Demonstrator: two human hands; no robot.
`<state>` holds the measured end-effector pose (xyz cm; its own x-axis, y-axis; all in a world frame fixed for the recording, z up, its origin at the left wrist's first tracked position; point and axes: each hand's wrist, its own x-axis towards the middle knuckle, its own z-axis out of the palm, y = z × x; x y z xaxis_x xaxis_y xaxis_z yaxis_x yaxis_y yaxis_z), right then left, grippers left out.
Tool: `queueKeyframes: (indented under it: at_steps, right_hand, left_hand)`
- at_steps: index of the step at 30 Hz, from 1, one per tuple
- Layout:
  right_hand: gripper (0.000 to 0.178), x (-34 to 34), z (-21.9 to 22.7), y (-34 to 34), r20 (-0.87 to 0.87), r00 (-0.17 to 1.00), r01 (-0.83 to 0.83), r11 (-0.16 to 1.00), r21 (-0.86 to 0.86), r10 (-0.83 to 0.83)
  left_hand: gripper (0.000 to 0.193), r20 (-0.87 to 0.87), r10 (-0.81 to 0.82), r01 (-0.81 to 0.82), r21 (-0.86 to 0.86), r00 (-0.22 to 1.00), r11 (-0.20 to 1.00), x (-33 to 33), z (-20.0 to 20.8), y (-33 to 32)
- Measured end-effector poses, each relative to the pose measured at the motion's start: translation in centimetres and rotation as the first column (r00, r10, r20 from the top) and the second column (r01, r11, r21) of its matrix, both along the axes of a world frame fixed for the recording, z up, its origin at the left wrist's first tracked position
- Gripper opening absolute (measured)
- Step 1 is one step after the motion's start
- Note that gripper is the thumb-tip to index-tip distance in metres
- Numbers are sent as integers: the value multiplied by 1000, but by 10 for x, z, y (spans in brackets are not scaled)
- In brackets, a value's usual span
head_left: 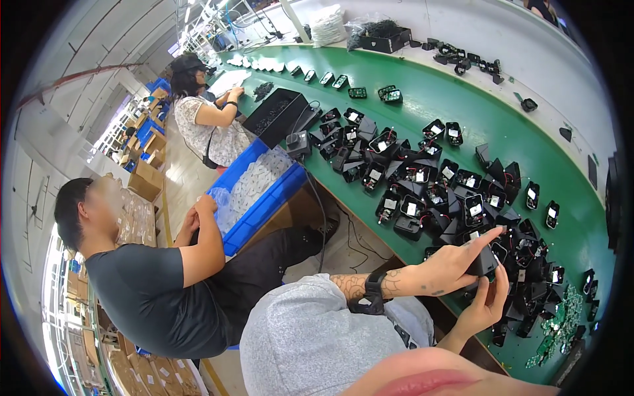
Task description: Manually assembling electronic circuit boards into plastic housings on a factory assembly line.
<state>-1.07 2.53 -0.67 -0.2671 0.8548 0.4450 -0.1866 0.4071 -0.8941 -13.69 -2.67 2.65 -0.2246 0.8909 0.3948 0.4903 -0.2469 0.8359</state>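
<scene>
Lying between half-curled left hand and half-curled right hand, gripped by both, a black casing.

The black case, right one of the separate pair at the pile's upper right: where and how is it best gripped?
Pinch the black case by its long sides, probably from above: it lies flat, and both sides look free.

The left forearm, marked with dark line tattoos, extended from the left toward the right. The left hand held its index finger nearly straight, pointing far and right, its remaining fingers largely hidden. The right forearm, only partly visible, slanted from the near side. The right hand was just nearer than the left, fingers bent and fingertips raised in a grip.
</scene>
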Motion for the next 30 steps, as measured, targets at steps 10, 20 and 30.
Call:
queueKeyframes:
  at_steps: [10,20,30]
  right_hand:
    - [36,2,-12,1,-97,992,78,997,-11,-78]
    - [19,6,4,-2,-184,982,-72,985,-157,43]
    - [18,6,33,16,-179,983,-113,915,-387,46]
  left_hand:
    - [70,227,-50,89,-164,973,982,-5,8,0]
    - [68,397,-133,306,-411,908,859,-15,36,-8]
    - [67,772,-57,387,-252,633,887,3,26,-6]
